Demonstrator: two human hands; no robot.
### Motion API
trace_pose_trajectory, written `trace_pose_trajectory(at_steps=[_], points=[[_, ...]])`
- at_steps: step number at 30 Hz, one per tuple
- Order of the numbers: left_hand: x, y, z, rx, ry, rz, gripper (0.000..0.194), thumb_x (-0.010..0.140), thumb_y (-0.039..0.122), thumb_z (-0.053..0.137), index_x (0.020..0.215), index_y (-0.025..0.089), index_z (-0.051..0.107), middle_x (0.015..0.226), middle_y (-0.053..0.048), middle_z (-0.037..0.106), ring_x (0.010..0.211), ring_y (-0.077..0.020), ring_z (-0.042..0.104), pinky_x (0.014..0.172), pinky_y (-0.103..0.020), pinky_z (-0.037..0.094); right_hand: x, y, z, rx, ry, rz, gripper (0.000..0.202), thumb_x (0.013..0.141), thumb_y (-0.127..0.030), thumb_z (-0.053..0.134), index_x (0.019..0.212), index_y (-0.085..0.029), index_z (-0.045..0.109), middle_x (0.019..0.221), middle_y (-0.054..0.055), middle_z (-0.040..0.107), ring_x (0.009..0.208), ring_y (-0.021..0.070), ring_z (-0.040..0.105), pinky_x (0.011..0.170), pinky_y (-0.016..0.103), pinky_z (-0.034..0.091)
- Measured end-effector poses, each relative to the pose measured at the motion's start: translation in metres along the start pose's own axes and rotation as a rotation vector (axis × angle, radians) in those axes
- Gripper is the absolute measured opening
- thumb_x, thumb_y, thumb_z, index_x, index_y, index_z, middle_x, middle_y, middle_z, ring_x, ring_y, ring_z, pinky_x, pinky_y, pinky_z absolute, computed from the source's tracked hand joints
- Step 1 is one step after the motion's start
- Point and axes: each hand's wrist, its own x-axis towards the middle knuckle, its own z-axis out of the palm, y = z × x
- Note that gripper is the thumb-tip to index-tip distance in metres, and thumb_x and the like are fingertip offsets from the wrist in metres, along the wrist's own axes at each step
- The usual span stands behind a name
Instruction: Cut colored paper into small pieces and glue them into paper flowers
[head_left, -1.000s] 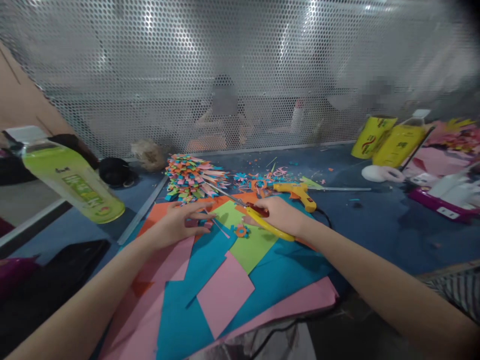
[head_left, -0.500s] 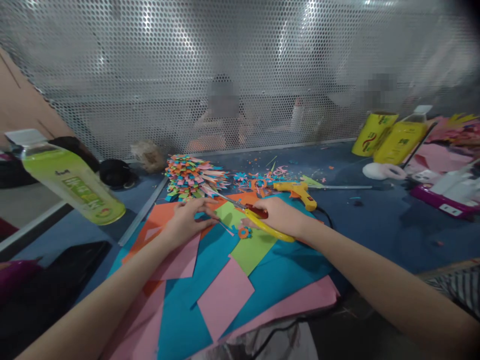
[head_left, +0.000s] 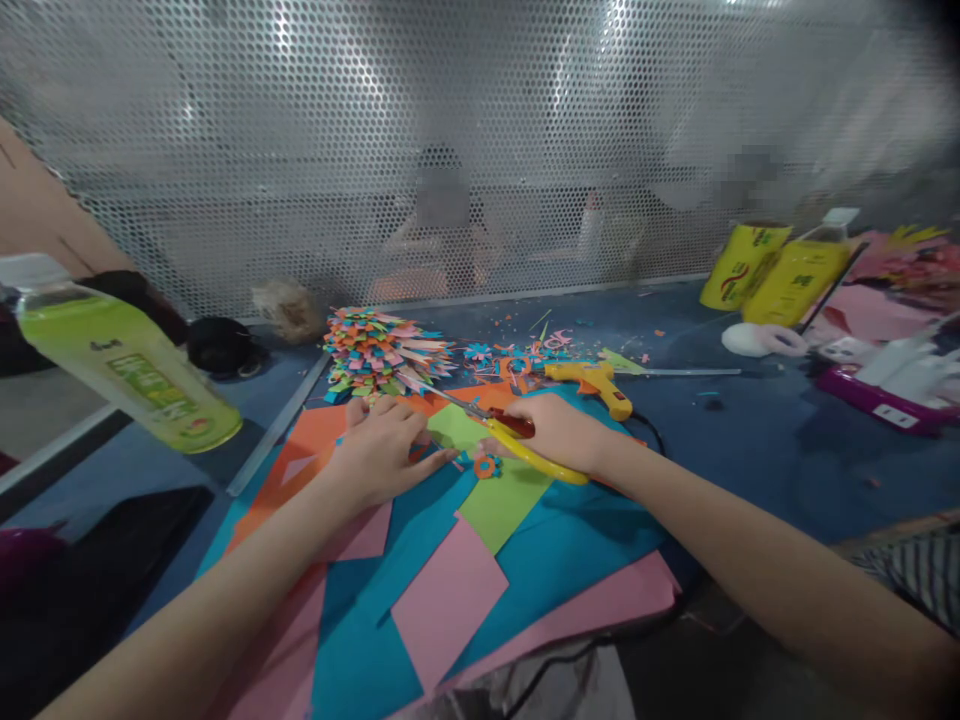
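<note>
Perforated metal screen (head_left: 480, 140) backs the littered blue table (head_left: 750, 440). Left hand (head_left: 382, 455) lies flat, fingers together, on coloured paper sheets (head_left: 450, 590); right hand (head_left: 559, 432) grips yellow-handled scissors (head_left: 517, 440). Blades point towards the left fingers, so a careless snip could nick them.

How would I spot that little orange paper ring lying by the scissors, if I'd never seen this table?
Start at the spread of coloured paper sheets on the blue table, and find the lime-green sheet near its far edge. At that sheet's left edge, just below the yellow-handled scissors in the right hand, lies the small orange ring. Unlike the flat sheets around it, it is a tiny scalloped circle with a hole.
</note>
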Motion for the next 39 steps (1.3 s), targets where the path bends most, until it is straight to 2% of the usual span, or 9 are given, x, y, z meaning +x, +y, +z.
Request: trace_pose_trajectory(at_steps=[8, 14, 17, 21, 23, 26, 33, 37, 39], points=[[0.001, 0.009, 0.000, 0.127, -0.048, 0.118, 0.036, 0.087, 0.034, 0.033, 0.077, 0.017, 0.063, 0.073, -0.012, 0.060, 0.085, -0.0296, 0.051, 0.079, -0.049, 0.029, 0.000, 0.001, 0.001, 0.014, -0.004, 0.018, 0.042, 0.073, -0.057, 0.054, 0.064, -0.016, 0.055, 0.059, -0.001, 0.050, 0.054, 0.0098, 0.039, 0.050, 0.022, 0.028], [0.000, 0.016, -0.001, 0.114, -0.092, 0.135, 0.026, 0.083, 0.019, 0.036, 0.078, 0.018, 0.061, 0.076, -0.011, 0.063, 0.082, -0.0272, 0.052, 0.078, -0.047, 0.029, -0.003, -0.006, -0.004, -0.033, 0.018, 0.024, 0.034, 0.075, -0.049, 0.055, 0.063, -0.017, 0.054, 0.059, 0.000, 0.050, 0.055, 0.0106, 0.038, 0.050, 0.024, 0.026], [0.001, 0.012, -0.006, 0.043, -0.091, 0.072, 0.026, 0.083, 0.020, 0.036, 0.070, 0.018, 0.058, 0.075, -0.009, 0.063, 0.081, -0.0256, 0.052, 0.077, -0.043, 0.031, -0.003, -0.007, -0.007, -0.036, 0.027, 0.034, 0.035, 0.075, -0.049, 0.055, 0.060, -0.017, 0.052, 0.057, -0.001, 0.046, 0.053, 0.0098, 0.035, 0.050, 0.024, 0.025], [0.001, -0.005, -0.015, -0.064, -0.034, -0.058, 0.033, 0.087, 0.029, 0.029, 0.063, 0.019, 0.049, 0.068, -0.005, 0.059, 0.068, -0.0201, 0.053, 0.065, -0.034, 0.035, -0.002, -0.007, -0.009, -0.008, 0.063, 0.042, 0.038, 0.073, -0.051, 0.056, 0.058, -0.017, 0.048, 0.055, -0.003, 0.042, 0.053, 0.0092, 0.034, 0.049, 0.022, 0.024], [0.000, -0.013, -0.018, -0.236, 0.007, -0.147, 0.033, 0.087, 0.035, 0.028, 0.064, 0.019, 0.045, 0.065, -0.003, 0.056, 0.063, -0.0177, 0.052, 0.060, -0.030, 0.035, -0.002, -0.006, -0.010, 0.004, 0.088, 0.044, 0.038, 0.073, -0.050, 0.057, 0.057, -0.017, 0.047, 0.055, -0.003, 0.041, 0.053, 0.0090, 0.033, 0.049, 0.022, 0.024], [-0.002, -0.019, -0.017, -0.256, 0.009, -0.139, 0.031, 0.087, 0.035, 0.030, 0.065, 0.019, 0.045, 0.066, -0.002, 0.056, 0.064, -0.0170, 0.052, 0.063, -0.029, 0.034, -0.002, -0.004, -0.009, 0.035, 0.124, 0.055, 0.038, 0.071, -0.051, 0.057, 0.057, -0.018, 0.046, 0.054, -0.003, 0.040, 0.053, 0.0089, 0.033, 0.049, 0.022, 0.024], [0.004, -0.014, -0.010, -0.130, 0.054, -0.079, 0.029, 0.086, 0.029, 0.031, 0.066, 0.019, 0.049, 0.066, -0.002, 0.060, 0.064, -0.0157, 0.054, 0.066, -0.027, 0.034, 0.000, 0.000, -0.011, 0.165, 0.304, 0.070, 0.034, 0.071, -0.047, 0.057, 0.056, -0.017, 0.047, 0.054, -0.004, 0.038, 0.052, 0.0088, 0.033, 0.048, 0.022, 0.026], [0.031, -0.007, -0.020, -0.046, 0.088, -0.037, 0.029, 0.086, 0.028, 0.035, 0.065, 0.018, 0.051, 0.066, -0.004, 0.063, 0.065, -0.0178, 0.057, 0.064, -0.028, 0.035, 0.001, 0.004, -0.023, 0.367, 0.500, 0.049, 0.035, 0.073, -0.048, 0.056, 0.059, -0.018, 0.048, 0.052, -0.005, 0.037, 0.048, 0.0079, 0.034, 0.045, 0.022, 0.027], [0.053, 0.001, -0.028, 0.024, 0.138, -0.017, 0.028, 0.087, 0.029, 0.036, 0.071, 0.017, 0.056, 0.075, -0.009, 0.065, 0.079, -0.0233, 0.059, 0.074, -0.034, 0.036, 0.002, 0.008, -0.030, 0.466, 0.608, 0.055, 0.037, 0.073, -0.052, 0.056, 0.060, -0.018, 0.047, 0.049, -0.006, 0.035, 0.044, 0.0073, 0.033, 0.042, 0.021, 0.027]])
